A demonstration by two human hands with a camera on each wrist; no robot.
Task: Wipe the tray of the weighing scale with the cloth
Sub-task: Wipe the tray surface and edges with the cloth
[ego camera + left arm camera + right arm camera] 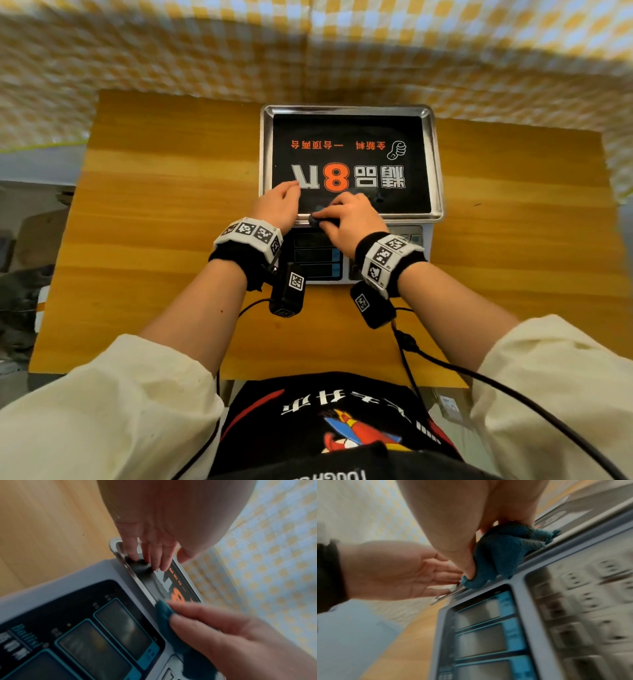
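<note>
The weighing scale's steel tray (436,164) carries a black sheet with orange and white print. My right hand (349,216) grips a bunched dark blue cloth (317,221) on the tray's near rim, thumb and fingers curled round it; the cloth (498,555) shows clearly in the right wrist view, and the cloth (164,609) also shows in the left wrist view. My left hand (277,202) rests with straight fingers on the tray's near left corner, fingertips (154,562) touching the black sheet just inside the rim (120,555).
The scale's front panel holds three display windows (120,624) and a keypad (583,601). The scale stands on a wooden table (164,205) with bare wood on both sides. A yellow checked fabric (308,44) hangs behind. Black cables (445,366) trail from my wrists.
</note>
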